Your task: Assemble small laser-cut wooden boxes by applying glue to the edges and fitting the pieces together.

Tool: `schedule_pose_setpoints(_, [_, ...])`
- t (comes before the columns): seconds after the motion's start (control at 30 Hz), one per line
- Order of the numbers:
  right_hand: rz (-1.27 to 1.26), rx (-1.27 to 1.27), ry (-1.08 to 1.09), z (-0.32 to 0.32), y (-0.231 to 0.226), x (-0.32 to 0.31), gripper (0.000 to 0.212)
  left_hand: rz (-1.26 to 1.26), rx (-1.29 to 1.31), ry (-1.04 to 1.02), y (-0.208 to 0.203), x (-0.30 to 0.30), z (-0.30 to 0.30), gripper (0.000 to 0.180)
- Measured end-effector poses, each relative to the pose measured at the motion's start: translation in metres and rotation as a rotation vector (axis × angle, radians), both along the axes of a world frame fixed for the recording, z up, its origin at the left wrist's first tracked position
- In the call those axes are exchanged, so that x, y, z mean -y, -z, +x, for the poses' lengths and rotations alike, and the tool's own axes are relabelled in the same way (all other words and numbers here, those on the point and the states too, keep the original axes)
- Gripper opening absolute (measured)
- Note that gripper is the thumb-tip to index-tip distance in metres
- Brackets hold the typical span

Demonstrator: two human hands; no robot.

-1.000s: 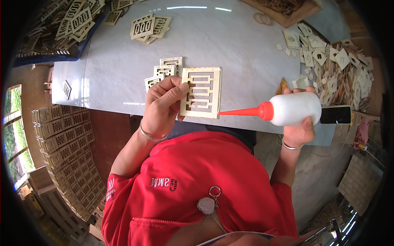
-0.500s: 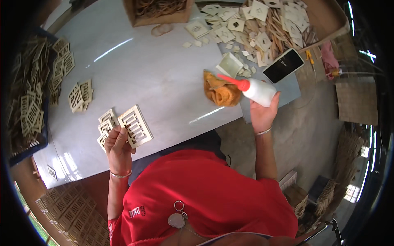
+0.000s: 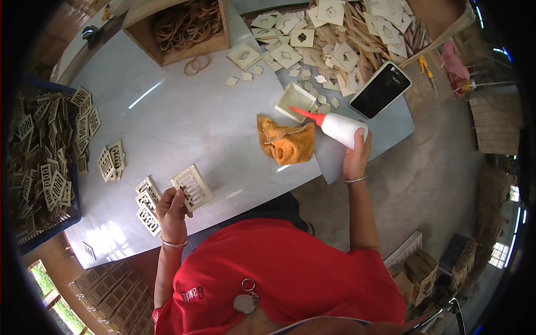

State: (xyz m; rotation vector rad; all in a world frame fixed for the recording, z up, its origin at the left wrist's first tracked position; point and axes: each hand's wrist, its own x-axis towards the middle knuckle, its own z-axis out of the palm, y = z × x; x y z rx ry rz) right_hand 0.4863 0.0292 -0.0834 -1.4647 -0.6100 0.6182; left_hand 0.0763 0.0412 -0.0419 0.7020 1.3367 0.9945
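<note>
Pinched in my left hand (image 3: 172,212) is a pale square slotted wooden piece (image 3: 192,188), held tilted over the grey table's near edge. Smaller slotted pieces (image 3: 147,205) lie overlapping just left of that hand. My right hand (image 3: 356,157) grips a white squeeze bottle (image 3: 343,129) by its base end; its long red nozzle (image 3: 307,115) points left, above an orange cloth (image 3: 286,142). Behind the nozzle is a small cream open tray (image 3: 296,102). What is in the bottle cannot be made out.
A wooden box of rubber bands (image 3: 188,28) stands at the back. A blue crate of slotted pieces (image 3: 42,167) is at the left, with a small pile (image 3: 112,161) near it. A phone (image 3: 381,89) and many cut wooden squares (image 3: 346,53) lie at the back right.
The whole view has shifted, with more of the box and crate showing. The slotted piece in my left hand has tilted. The bottle stays in my right hand, its nozzle still pointing left.
</note>
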Motion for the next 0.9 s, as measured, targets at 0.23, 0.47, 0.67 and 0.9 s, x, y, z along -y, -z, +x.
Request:
schedule_pose_setpoints(0.23, [-0.058,0.109,-0.153,-0.002,0.004,-0.014,0.050,-0.034,-0.034,-0.011,0.002,-0.008,0.011,0.018])
schedule_pose_setpoints(0.47, [-0.192,0.629,-0.223,0.012,-0.028,-0.011,0.037,0.015,-0.179,0.026,0.007,-0.012,0.014,0.018])
schedule_pose_setpoints(0.67, [-0.011,1.140,-0.491,-0.011,-0.070,-0.100,0.025,0.062,-0.263,0.003,0.019,-0.011,0.009,0.017])
schedule_pose_setpoints(0.9, [-0.487,1.456,-0.612,-0.021,-0.047,-0.213,0.037,0.102,-0.557,0.075,0.027,-0.004,0.002,0.031])
